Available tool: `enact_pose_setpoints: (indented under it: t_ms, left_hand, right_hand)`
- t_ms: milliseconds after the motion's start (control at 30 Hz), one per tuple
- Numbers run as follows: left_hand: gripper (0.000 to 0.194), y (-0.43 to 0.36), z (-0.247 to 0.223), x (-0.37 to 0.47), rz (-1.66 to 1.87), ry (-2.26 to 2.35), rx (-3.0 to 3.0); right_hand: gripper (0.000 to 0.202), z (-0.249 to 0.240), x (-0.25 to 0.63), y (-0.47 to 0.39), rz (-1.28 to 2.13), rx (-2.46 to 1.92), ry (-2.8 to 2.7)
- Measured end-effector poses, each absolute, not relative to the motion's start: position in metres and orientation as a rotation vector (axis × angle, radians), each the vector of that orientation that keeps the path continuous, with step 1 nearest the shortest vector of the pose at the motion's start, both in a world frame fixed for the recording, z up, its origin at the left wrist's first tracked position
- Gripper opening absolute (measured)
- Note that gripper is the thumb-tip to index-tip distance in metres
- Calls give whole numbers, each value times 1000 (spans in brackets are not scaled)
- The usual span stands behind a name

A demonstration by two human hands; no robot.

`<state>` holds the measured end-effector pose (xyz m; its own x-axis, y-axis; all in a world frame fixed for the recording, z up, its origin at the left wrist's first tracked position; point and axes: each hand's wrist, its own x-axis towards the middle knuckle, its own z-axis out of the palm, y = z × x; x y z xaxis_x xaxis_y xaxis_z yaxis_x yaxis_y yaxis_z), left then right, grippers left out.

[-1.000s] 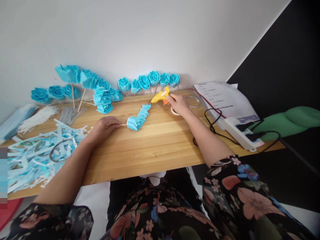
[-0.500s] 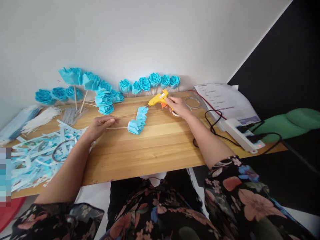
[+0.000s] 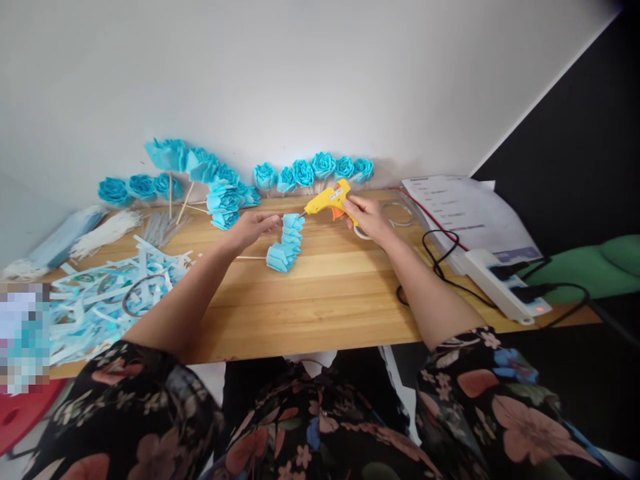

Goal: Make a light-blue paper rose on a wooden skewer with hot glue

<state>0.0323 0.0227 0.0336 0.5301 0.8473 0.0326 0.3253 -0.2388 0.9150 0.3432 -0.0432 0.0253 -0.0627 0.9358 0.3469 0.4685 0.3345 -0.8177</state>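
Note:
My right hand is wrapped round the handle of a yellow glue gun. The gun's nozzle points left, at the top end of a pleated blue paper strip. That strip curves down to a blue bundle around a thin stick lying on the table. My left hand is beside the strip's top end, its fingers drawn together; whether they pinch the strip's edge is too small to tell.
Blue paper roses stand along the wall, more at the left. Blue and white scraps cover the wooden table's left side. At the right are papers, black cables and a white power strip.
My left hand has moved from near the stick up and right to the strip's top end. The whole view has shifted slightly.

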Motion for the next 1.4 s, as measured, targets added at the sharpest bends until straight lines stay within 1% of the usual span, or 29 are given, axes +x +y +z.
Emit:
enact_pose_setpoints:
  t_ms: [100,267,433,567,700,767,1000,1133,1233,1400]
  left_hand:
    - [46,22,31,39,668,923,1781]
    - [47,22,30,46,726,985,1677]
    - [36,25,28,49,778,1025,1681]
    - [27,29,25,48,819,1086,1642]
    - [32,35,21,40,822,1137,1625]
    - [34,38,19,37,787,1159,1653]
    - [38,47,22,37,677,1195,1704]
    - [22,49,24,42,669,1264,1712]
    - [25,52,22,46,738,1373,1748]
    - [19,54,24,52,666,1412,1730]
  right_hand:
    - [58,26,343,-44,663,-1280,-1668]
    - [56,25,345,-42,674,-1269,-1671]
    - [54,22,347,-40,644,-1282,-1694]
    - [57,21,348,-38,721,-1258,-1610]
    - [59,27,354,-38,712,-1293,-1378]
    - [58,30,356,-38,682,-1288,-1352]
    - [60,20,354,-33,708,-1236,-1484]
    - [60,17,350,-30,711,-1200,-1534]
    - [60,18,348,-32,692,-1198,-1599]
    - [58,19,346,-35,634,-1269,-1668]
